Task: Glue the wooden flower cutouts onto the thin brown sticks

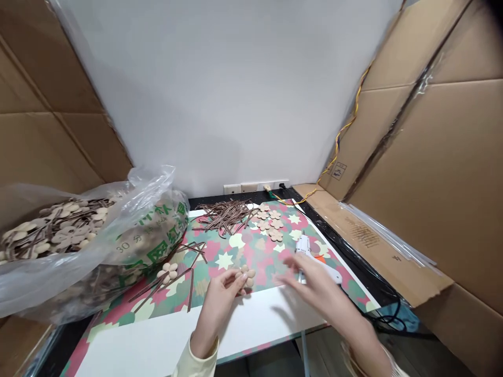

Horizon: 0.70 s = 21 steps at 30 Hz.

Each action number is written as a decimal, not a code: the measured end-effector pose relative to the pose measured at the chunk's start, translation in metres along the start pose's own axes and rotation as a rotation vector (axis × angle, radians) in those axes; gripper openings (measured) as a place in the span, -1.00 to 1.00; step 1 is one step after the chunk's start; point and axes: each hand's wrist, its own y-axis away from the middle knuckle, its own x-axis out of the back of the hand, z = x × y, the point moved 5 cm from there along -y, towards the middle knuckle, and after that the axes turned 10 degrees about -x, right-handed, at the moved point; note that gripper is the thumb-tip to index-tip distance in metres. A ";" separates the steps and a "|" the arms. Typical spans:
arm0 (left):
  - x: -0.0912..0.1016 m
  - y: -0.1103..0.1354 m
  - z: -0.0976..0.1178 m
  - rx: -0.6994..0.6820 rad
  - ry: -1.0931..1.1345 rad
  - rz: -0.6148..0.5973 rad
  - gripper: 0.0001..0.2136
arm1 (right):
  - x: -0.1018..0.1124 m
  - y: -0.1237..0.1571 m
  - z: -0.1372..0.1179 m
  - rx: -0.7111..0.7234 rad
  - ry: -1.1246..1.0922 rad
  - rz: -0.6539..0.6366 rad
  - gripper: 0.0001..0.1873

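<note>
My left hand (223, 294) pinches a wooden flower cutout (248, 274) between thumb and fingers, just above the front of the patterned sheet. My right hand (308, 277), smeared by motion, has its fingers apart beside the white hot glue gun (302, 244). It partly covers the gun, and whether it touches it is hidden. Behind the hands lie several loose wooden flowers (275, 235) and a heap of thin brown strips (226, 214). To the left, a flower with a brown strip (167, 272) rests among a few other strips.
A large clear plastic bag (151, 230) full of flowers on strips stands at the left. Cardboard walls (444, 167) flank the table. A yellow cord (338, 141) runs from the wall sockets (232, 189) up the right side. Clear sticks (385, 233) lie on the cardboard.
</note>
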 end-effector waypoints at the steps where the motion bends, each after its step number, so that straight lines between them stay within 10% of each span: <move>1: 0.001 0.000 0.000 0.021 0.028 0.017 -0.71 | 0.015 0.011 0.019 -0.090 0.054 0.134 -0.80; 4: 0.001 0.001 -0.002 0.067 0.072 0.035 -0.69 | 0.037 0.028 0.061 -0.142 0.332 0.357 -0.75; 13: 0.006 0.003 -0.007 0.123 0.068 0.096 -0.68 | 0.005 -0.020 0.077 -0.143 0.614 0.278 -0.77; 21: 0.003 0.000 -0.006 0.121 0.108 0.099 -0.71 | 0.041 0.014 0.076 -0.010 0.103 0.592 -0.75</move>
